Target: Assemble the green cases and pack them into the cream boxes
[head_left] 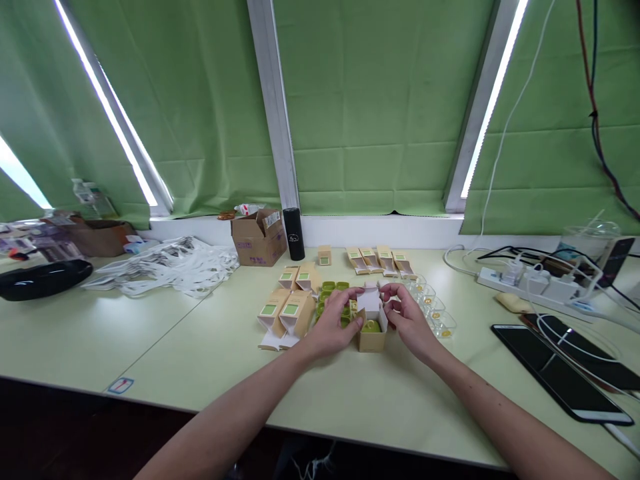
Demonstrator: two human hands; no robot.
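A small kraft cardboard box [371, 343] stands on the table with its white-lined lid raised. Inside it lies a round green item [371, 326]. My left hand [336, 323] grips the box's left flap between thumb and fingers. On the other side, my right hand [406, 316] pinches the right edge near the lid. Partly behind my left hand sit several green cups [327, 287]. Clear small cups [442, 325] with yellow spots are grouped just right of my right hand. Several kraft boxes with green labels [297, 313] stand left of my left hand.
More kraft boxes [384, 261] line the back of the table. A brown carton [259, 241] and a black cylinder [294, 235] stand by the wall. White straps [167, 267] pile up at left. Phones [557, 370], cables and a power strip [533, 293] occupy the right.
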